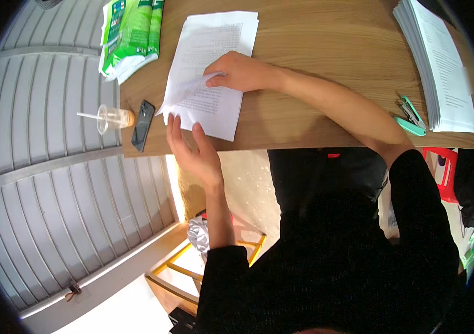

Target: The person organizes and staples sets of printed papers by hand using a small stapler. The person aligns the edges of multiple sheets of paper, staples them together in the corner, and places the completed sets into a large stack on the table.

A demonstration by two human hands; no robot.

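A stack of printed paper sheets (220, 42) lies on the wooden table toward the left. Across it reaches my right hand (241, 72), thumb and fingers pinching the lifted edge of a sheet that curls up from the stack. My left hand (195, 153) is at the near left corner of the papers, fingers spread and stretched out, the fingertips at or just by the sheets' edge. Whether those fingertips touch the paper I cannot tell.
Left of the papers are a dark phone (143, 126), a clear plastic cup (113, 119) with a straw and a green pack of wipes or tissues (137, 33). At the right, an opened teal stapler (412, 118) lies beside a thick paper pile (443, 72). A red stool (443, 178) stands below.
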